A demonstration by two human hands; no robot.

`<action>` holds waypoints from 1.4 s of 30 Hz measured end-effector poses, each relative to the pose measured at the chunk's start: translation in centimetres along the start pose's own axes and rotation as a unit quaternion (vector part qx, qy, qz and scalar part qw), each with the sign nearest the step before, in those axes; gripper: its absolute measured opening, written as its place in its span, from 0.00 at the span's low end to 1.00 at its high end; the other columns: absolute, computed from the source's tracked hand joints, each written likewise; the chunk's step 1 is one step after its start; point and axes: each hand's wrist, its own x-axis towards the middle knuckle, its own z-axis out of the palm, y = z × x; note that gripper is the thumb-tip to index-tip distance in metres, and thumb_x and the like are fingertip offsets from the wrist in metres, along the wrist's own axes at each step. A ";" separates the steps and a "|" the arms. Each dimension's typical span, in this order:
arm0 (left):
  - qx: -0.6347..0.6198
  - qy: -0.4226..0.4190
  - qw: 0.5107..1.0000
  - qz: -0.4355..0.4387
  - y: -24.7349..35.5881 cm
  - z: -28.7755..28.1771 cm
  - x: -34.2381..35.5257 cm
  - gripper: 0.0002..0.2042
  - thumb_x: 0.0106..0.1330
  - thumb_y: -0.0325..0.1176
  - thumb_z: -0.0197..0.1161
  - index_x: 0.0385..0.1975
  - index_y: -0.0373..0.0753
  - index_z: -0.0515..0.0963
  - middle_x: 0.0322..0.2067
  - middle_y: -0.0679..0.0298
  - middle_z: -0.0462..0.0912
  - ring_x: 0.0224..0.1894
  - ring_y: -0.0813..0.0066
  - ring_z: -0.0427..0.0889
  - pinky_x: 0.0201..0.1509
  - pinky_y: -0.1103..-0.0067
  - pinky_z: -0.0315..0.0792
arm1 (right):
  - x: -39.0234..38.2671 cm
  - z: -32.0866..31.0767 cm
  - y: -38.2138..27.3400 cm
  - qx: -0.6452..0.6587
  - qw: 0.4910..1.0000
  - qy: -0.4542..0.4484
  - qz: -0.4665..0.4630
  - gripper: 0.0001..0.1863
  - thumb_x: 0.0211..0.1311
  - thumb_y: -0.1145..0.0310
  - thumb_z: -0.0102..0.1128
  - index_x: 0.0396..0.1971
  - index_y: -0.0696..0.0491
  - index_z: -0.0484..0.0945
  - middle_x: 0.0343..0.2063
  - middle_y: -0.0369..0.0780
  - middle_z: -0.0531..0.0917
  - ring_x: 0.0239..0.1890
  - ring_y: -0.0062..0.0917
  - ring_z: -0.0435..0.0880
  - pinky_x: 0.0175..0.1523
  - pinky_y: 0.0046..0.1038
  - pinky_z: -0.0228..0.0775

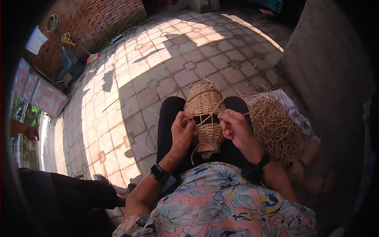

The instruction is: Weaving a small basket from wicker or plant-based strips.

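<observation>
Evidently a weaving step was in hand: a cord (208,117) was pinched by the right hand (233,127), while the basket (205,118) on the lap was gripped by the left hand (182,131). Threading between stakes was judged next, fed from the cord heap (276,128).

You're outdoors in a home courtyard used as a craft spot, not a shop or lab. Ground is paved stone tiles (166,67) in strong sun with hard shadows. Red brick wall (98,19) at the far left, with a coil of yellow cord (67,39) and a white sheet (36,39) hanging on it, plus household clutter at its foot. Grey plastered wall (327,55) on your right. Loose heap of straw rope (276,126) beside your right knee. You sit with a half-woven basket (205,118) on your lap. Another person's leg (67,193) shows lower left.
</observation>
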 end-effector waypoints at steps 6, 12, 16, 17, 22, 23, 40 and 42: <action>0.000 -0.021 1.000 -0.010 -0.2 -0.2 0.0 0.05 0.61 0.24 0.55 0.34 0.39 0.67 0.21 0.71 0.72 0.17 0.86 0.69 0.21 0.88 0.64 | -0.1 3.5 -0.7 0.041 0.999 0.010 0.016 0.14 0.66 0.61 0.52 0.42 0.57 0.73 0.21 0.36 0.78 0.17 0.14 0.75 0.19 0.15 0.63; 0.039 -0.053 0.996 -0.054 1.4 -0.3 0.1 0.05 0.60 0.28 0.62 0.30 0.39 0.72 0.22 0.72 0.75 0.18 0.87 0.69 0.22 0.89 0.64 | -0.1 1.3 -0.7 -0.138 0.983 0.072 -0.100 0.13 0.66 0.60 0.52 0.38 0.56 0.75 0.20 0.33 0.77 0.19 0.11 0.74 0.21 0.12 0.65; 0.087 -0.053 0.994 -0.051 0.6 -0.3 0.5 0.07 0.58 0.30 0.65 0.26 0.40 0.73 0.21 0.72 0.75 0.19 0.88 0.69 0.23 0.89 0.64 | -0.1 -0.2 -0.5 -0.115 0.980 0.127 -0.105 0.09 0.64 0.64 0.56 0.37 0.55 0.75 0.22 0.33 0.77 0.20 0.11 0.74 0.23 0.13 0.66; 0.102 -0.050 0.992 -0.058 0.5 -0.3 0.6 0.07 0.57 0.31 0.66 0.25 0.39 0.74 0.20 0.72 0.75 0.20 0.88 0.69 0.24 0.89 0.65 | 0.2 0.0 -0.6 -0.137 0.974 0.121 -0.134 0.09 0.64 0.64 0.56 0.37 0.55 0.75 0.23 0.33 0.78 0.20 0.12 0.74 0.24 0.14 0.66; 0.207 -0.027 0.978 -0.020 0.4 0.1 0.6 0.09 0.55 0.32 0.68 0.24 0.38 0.74 0.20 0.72 0.75 0.23 0.87 0.71 0.27 0.87 0.66 | 1.9 2.5 -2.0 -0.354 0.911 0.081 -0.195 0.09 0.63 0.66 0.57 0.32 0.57 0.76 0.22 0.33 0.79 0.24 0.14 0.76 0.29 0.18 0.68; 0.234 -0.024 0.972 -0.010 0.7 0.2 0.5 0.09 0.54 0.33 0.68 0.24 0.38 0.74 0.20 0.72 0.76 0.23 0.87 0.71 0.27 0.87 0.67 | 1.9 3.2 -2.2 -0.413 0.876 0.059 -0.241 0.09 0.59 0.68 0.58 0.29 0.59 0.75 0.22 0.39 0.81 0.25 0.24 0.81 0.29 0.27 0.70; 0.219 -0.018 0.976 0.004 0.1 0.0 0.6 0.12 0.54 0.36 0.69 0.23 0.38 0.73 0.20 0.73 0.74 0.24 0.87 0.69 0.28 0.85 0.65 | 2.5 3.5 1.2 -0.639 0.680 0.130 -0.336 0.08 0.47 0.78 0.56 0.30 0.56 0.69 0.21 0.46 0.77 0.26 0.43 0.79 0.31 0.41 0.69; 0.214 -0.022 0.977 0.004 0.2 0.0 0.6 0.11 0.55 0.35 0.69 0.23 0.38 0.73 0.20 0.73 0.74 0.24 0.87 0.69 0.29 0.85 0.65 | 2.2 3.5 1.0 -0.571 0.748 0.170 -0.293 0.10 0.47 0.78 0.56 0.31 0.57 0.69 0.20 0.44 0.77 0.25 0.43 0.79 0.31 0.39 0.69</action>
